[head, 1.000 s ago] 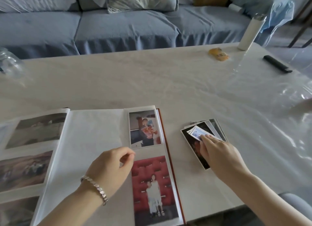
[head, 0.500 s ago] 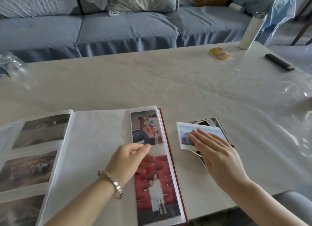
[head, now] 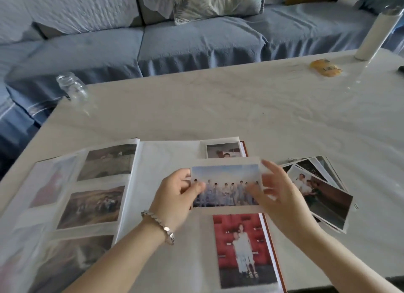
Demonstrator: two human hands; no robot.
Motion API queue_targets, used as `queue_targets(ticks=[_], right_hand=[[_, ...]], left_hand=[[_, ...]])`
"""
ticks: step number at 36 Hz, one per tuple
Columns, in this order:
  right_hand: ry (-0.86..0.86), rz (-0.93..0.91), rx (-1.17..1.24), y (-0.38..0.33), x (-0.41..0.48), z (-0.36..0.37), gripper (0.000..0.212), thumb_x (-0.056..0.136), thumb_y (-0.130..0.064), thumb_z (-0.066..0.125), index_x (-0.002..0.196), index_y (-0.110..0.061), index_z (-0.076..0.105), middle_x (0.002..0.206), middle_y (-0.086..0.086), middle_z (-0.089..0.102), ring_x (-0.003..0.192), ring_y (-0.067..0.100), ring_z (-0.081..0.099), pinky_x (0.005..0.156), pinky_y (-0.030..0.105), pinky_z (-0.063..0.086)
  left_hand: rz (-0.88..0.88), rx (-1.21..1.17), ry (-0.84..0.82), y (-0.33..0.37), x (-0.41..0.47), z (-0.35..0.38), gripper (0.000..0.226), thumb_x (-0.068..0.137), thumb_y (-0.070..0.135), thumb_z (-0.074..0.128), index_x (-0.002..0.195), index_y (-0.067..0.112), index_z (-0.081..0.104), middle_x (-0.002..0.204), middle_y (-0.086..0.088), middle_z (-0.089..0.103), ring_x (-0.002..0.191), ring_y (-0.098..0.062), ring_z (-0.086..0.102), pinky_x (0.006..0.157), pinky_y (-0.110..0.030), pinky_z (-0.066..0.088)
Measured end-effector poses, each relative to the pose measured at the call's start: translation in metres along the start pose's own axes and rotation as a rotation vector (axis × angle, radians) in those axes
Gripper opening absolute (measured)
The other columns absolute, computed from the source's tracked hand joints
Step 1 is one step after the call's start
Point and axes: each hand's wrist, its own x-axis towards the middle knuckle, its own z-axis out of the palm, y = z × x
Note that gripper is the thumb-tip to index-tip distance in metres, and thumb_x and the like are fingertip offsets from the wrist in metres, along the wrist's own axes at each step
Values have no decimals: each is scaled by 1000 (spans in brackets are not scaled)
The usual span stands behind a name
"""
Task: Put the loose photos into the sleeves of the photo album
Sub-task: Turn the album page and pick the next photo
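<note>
The photo album [head: 166, 161] lies open on the table, photos in sleeves on both pages. Above its right page I hold a loose group photo [head: 225, 183] with a white border between both hands. My left hand [head: 175, 196] pinches its left edge, thumb on the front. My right hand [head: 282, 198] holds its right edge, thumb across the picture and fingers spread behind. The photo hides part of the upper sleeve photo [head: 223, 149]; a red-background photo [head: 242, 246] sits in the sleeve below. The pile of loose photos [head: 321, 190] lies right of the album.
A glass jar [head: 71, 86] stands at the table's far left corner. A yellow packet [head: 326, 68] and a white bottle [head: 376, 28] are at the far right. A blue sofa [head: 196, 43] runs behind the table.
My right hand lifted the group photo off the pile and carried it left over the album. My left hand left the page and took the photo's left edge. The view shifted left.
</note>
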Motion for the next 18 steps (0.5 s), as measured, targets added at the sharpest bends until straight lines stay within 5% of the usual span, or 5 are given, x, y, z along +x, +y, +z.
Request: queue_targets(ticks=[5, 8, 10, 14, 18], right_hand=[[-109, 77, 152, 3, 14, 4, 13, 87, -13, 59, 91, -25, 62, 70, -14, 72, 66, 4, 69, 54, 15, 52], [1, 119, 193, 5, 27, 3, 15, 88, -10, 60, 87, -24, 63, 67, -9, 72, 62, 6, 68, 58, 22, 57], [110, 135, 219, 4, 41, 0, 13, 88, -7, 59, 84, -20, 63, 65, -9, 70, 53, 1, 65, 52, 17, 54], [256, 127, 212, 0, 67, -4, 6, 89, -9, 60, 91, -13, 62, 71, -3, 67, 48, 1, 62, 47, 15, 52], [305, 86, -10, 3, 90, -5, 1, 88, -18, 63, 88, -18, 64, 49, -18, 62, 49, 7, 57, 55, 20, 49]], left_hand=[[64, 210, 113, -18, 2, -7, 38, 92, 27, 54, 127, 12, 53, 95, 10, 62, 88, -3, 60, 74, -8, 42], [112, 698, 73, -41, 6, -7, 64, 95, 52, 16, 145, 15, 31, 150, -3, 32, 139, -17, 28, 110, -25, 19], [56, 967, 68, -62, 6, -7, 87, 77, 59, -14, 150, 20, 14, 157, -6, -3, 145, -21, -1, 112, -35, -7], [5, 988, 53, -89, 3, -6, 68, 94, 55, 4, 134, 18, 43, 140, -21, 43, 130, -36, 31, 109, -42, 4], [35, 972, 56, -95, 2, -3, 67, 93, 55, 5, 135, 20, 43, 139, -19, 46, 131, -37, 29, 110, -43, 6]])
